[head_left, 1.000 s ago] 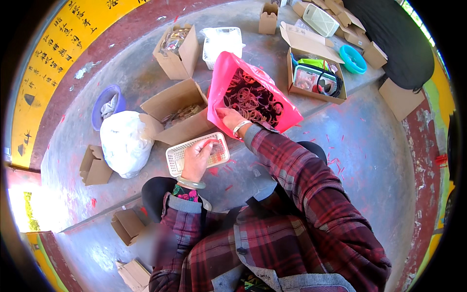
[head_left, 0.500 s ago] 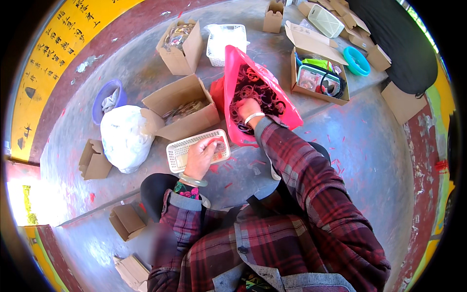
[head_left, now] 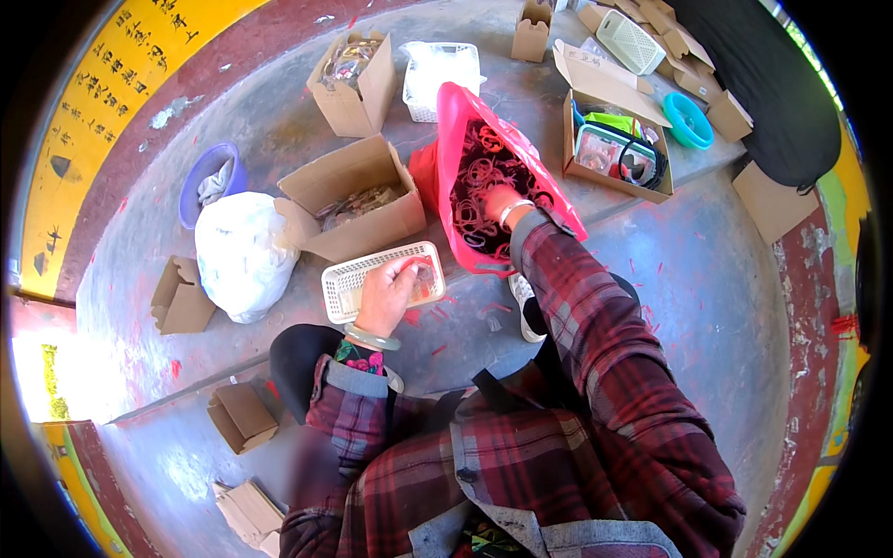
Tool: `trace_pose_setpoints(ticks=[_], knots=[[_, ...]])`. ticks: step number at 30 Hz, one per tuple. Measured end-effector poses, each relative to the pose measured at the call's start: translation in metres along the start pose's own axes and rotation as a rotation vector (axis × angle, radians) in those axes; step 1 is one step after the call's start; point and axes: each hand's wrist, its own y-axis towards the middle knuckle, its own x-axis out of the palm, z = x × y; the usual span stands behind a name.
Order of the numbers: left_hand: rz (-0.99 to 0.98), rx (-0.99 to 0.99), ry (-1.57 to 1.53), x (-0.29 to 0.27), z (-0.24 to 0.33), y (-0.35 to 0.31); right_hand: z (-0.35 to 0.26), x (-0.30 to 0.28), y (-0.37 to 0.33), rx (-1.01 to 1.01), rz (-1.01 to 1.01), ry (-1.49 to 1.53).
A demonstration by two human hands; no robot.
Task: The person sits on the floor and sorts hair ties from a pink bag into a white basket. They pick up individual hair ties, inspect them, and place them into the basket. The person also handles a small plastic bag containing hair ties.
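While our right hand (head_left: 499, 201) is buried in the pink plastic bag (head_left: 502, 177) of red rubber rings on the grey concrete step, fingers hidden, can't tell grip, we'd keep left hand (head_left: 386, 296) fingers curled on the white mesh basket (head_left: 349, 277), steady w/ rim near the bag

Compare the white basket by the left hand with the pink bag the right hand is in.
The white basket is a rigid mesh tray, shallow and nearly empty; the pink bag is soft plastic, deep and full of red bands. The left hand rests on the basket's rim; the right hand is inside the bag. Both sit on the concrete floor.
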Motion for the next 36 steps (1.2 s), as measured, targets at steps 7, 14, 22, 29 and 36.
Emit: trace_pose_setpoints(ticks=[7, 14, 22, 29, 36], knots=[[0.026, -0.016, 0.010, -0.007, -0.009, -0.005, 0.028, -0.054, -0.055, 0.391, 0.060, 0.389], [0.049, -0.037, 0.011, -0.011, -0.012, -0.011, 0.023, -0.100, -0.078, 0.110, 0.244, 0.609], [0.088, 0.069, 0.029, -0.006, -0.025, -0.005, 0.000, -0.142, -0.110, 0.189, 0.364, 1.072], [0.013, 0.057, -0.032, -0.007, -0.014, -0.008, -0.041, -0.189, -0.148, 0.027, 0.428, 1.347], [0.037, 0.093, -0.022, -0.003, -0.011, -0.008, -0.044, -0.188, -0.141, 0.094, 0.282, 2.137]])
